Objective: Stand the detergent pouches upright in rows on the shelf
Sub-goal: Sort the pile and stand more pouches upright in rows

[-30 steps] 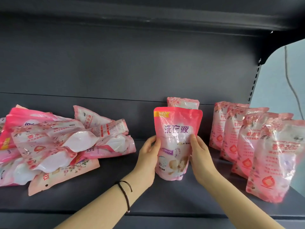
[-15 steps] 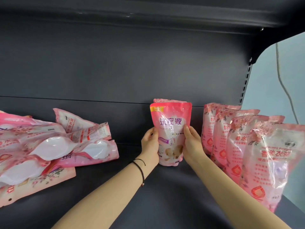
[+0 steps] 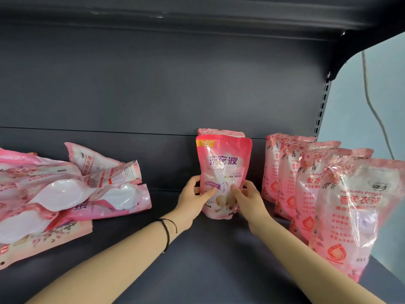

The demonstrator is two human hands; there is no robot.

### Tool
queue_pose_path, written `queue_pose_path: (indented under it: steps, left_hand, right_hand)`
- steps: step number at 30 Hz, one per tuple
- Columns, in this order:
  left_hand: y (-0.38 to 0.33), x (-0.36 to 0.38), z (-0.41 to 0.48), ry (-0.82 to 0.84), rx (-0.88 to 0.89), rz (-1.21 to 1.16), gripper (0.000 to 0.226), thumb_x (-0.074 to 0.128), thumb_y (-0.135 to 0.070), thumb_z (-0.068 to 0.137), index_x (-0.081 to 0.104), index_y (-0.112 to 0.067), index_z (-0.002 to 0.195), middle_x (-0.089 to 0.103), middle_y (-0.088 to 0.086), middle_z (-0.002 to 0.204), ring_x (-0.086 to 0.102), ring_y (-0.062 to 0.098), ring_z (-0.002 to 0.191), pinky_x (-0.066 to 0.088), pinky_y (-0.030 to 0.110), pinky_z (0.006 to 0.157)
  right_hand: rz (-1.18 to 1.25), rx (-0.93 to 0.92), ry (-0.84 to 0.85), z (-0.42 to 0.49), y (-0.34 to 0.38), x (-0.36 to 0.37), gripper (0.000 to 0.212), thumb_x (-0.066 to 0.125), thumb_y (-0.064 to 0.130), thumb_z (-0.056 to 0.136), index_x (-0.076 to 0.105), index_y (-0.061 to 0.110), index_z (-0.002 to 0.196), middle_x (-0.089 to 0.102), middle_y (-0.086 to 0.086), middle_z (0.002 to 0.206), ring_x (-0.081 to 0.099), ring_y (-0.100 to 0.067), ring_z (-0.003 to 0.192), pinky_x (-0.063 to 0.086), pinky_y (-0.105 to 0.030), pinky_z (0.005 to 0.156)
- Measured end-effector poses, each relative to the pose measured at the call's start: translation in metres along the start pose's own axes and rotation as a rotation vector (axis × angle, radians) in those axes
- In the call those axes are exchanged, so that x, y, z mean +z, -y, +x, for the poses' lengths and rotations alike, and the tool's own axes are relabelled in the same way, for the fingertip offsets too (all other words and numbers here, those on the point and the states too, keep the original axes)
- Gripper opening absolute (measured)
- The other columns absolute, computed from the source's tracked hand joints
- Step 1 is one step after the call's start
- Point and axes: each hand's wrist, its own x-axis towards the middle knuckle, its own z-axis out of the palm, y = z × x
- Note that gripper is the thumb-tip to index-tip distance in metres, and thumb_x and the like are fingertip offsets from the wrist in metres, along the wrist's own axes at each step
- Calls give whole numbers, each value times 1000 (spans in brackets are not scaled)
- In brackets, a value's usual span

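- Steadying the held pouch [image 3: 223, 170] upright on the shelf [image 3: 197, 260]: left hand [image 3: 192, 200] and right hand [image 3: 247, 200] each pinch a lower side, probably to seat its base.
- Rear pouch [image 3: 219, 131] stands just behind, starting a row.
- Standing row [image 3: 306, 183] right; flat pile [image 3: 65, 194] left.

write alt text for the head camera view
The left hand and right hand hold a pink detergent pouch upright on a dark shelf, in front of another standing pouch. A row of upright pouches stands to the right; a pile of pouches lies flat on the left.
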Motion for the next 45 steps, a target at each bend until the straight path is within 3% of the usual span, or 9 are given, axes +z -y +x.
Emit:
queue_pose_path:
  steps: [6, 8, 12, 17, 21, 29, 38, 42, 45]
  left_hand:
    - [6, 3, 7, -3, 43, 78, 44, 68, -35, 86, 47, -32, 124, 62, -6, 112, 59, 8, 101, 51, 20, 75]
    - [5, -3, 5, 30, 67, 193, 43, 65, -37, 88, 47, -28, 127, 60, -8, 108, 57, 0, 92, 46, 13, 65]
    - [-12, -28, -4, 107, 144, 767, 33, 50, -40, 95, 54, -21, 122, 64, -5, 101, 61, 8, 83, 51, 24, 68]
    - [-50, -89, -28, 206, 585, 1501, 35, 41, -47, 95, 62, -20, 96, 64, -2, 83, 57, 18, 77, 41, 32, 72]
    - [-73, -142, -41, 160, 627, 1730, 35, 40, -44, 92, 58, -17, 79, 52, -3, 68, 57, 24, 80, 34, 31, 67]
    - [-109, -253, -71, 4, 607, 1782, 38, 43, -51, 85, 52, -19, 68, 60, -4, 69, 56, 19, 71, 46, 32, 70]
    - [-102, -381, -70, -56, 408, 1927, 37, 40, -52, 88, 58, -22, 76, 61, -5, 77, 54, 17, 74, 27, 29, 61]
    - [-94, -416, -51, -76, 225, 1680, 27, 43, -50, 89, 57, -29, 80, 62, -9, 82, 58, 15, 79, 33, 26, 54]
    - [-86, -426, -33, -105, 99, 1385, 24, 46, -48, 90, 61, -30, 90, 65, -11, 95, 61, 14, 87, 51, 33, 73]
  right_hand:
    - [-101, -23, -6, 5, -1, -1, 25, 50, 31, 97, 51, 17, 118, 65, -5, 106, 63, -18, 92, 49, -28, 74]
    - [-357, -80, 34, 8, 2, -13, 21, 51, 34, 97, 53, 16, 108, 63, 0, 97, 59, -12, 82, 45, -23, 65]
    - [-1393, -159, 289, 16, 27, -37, 31, 47, 44, 94, 57, 15, 89, 48, 7, 74, 51, -15, 73, 42, -27, 66]
    - [-1585, -198, 462, 9, 75, -13, 42, 49, 49, 91, 62, 11, 106, 63, -3, 101, 60, -22, 92, 51, -34, 84]
    - [-1707, -373, 487, -1, 99, 13, 42, 49, 50, 93, 61, 15, 112, 61, -3, 109, 60, -23, 98, 51, -34, 83]
    - [-1633, -676, 545, -33, 142, 97, 37, 51, 50, 91, 65, 16, 97, 61, -4, 102, 61, -25, 93, 47, -32, 69]
    - [-1534, -719, 629, -43, 174, 224, 41, 47, 45, 92, 65, 8, 98, 66, -7, 96, 63, -28, 88, 41, -28, 59]
    - [-1392, -665, 697, -40, 180, 269, 50, 46, 52, 92, 66, 7, 99, 68, -8, 95, 64, -27, 91, 47, -33, 69]
    - [-1150, -510, 765, -31, 182, 297, 42, 51, 51, 90, 68, 13, 91, 71, 0, 80, 69, -18, 77, 53, -29, 71]
